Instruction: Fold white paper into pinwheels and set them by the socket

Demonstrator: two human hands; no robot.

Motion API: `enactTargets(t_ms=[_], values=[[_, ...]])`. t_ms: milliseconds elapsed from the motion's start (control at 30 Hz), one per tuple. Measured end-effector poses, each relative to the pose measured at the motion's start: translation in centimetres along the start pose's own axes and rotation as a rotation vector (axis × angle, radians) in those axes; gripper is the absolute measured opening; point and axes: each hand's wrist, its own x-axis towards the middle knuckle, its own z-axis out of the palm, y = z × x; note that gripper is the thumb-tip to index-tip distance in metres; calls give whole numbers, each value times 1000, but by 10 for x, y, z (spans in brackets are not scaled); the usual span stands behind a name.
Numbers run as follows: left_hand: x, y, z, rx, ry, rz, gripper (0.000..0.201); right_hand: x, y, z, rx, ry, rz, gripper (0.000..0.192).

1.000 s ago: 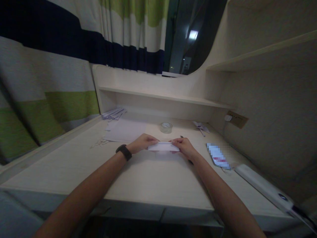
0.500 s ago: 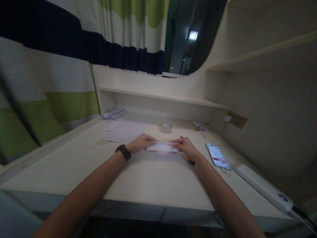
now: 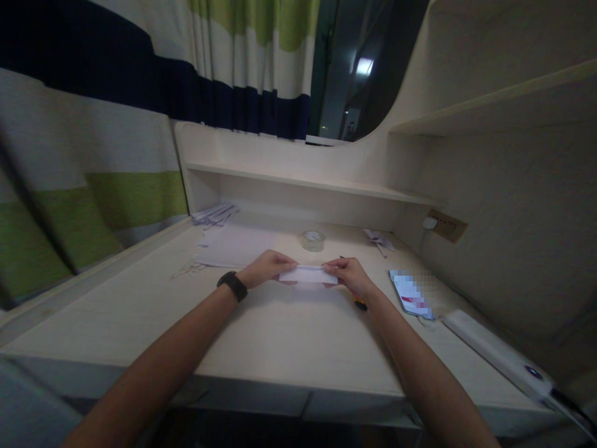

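Both the left hand (image 3: 267,269) and the right hand (image 3: 347,275) are pinching the folded paper (image 3: 308,274), probably pressing a crease; uneven pressure could be skewing it.

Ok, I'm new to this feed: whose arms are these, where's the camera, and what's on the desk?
The camera sits on the person's head, looking forward and down, so both arms are their own. The left hand, with a dark wristband, and the right hand pinch the two ends of a folded white paper strip just above the desk. Behind it lie loose paper sheets and a roll of clear tape. To the right lie a phone and a white power strip.
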Motion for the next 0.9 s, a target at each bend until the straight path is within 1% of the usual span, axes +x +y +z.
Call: enactTargets(t_ms=[133,300,400,467,600,700,800,900], values=[[0,-2,0,74,60,-18,39,-1,0,4,25,50,9,34],[0,-2,5,193,104,11,35,1,7,8,18,51,-20,33],[-1,-2,8,199,125,13,34,2,9,11,-18,56,-53,36],[0,-4,9,201,121,40,32,1,9,14,-39,70,-60,38],[5,-10,9,225,147,111,27,0,7,21,-23,112,-52,40],[6,-14,8,226,138,118,28,-1,8,24,-13,125,-32,40],[5,-14,9,235,129,90,30,1,11,24,-89,126,-29,41],[4,-13,11,244,142,95,31,2,11,23,-208,134,-81,39]])
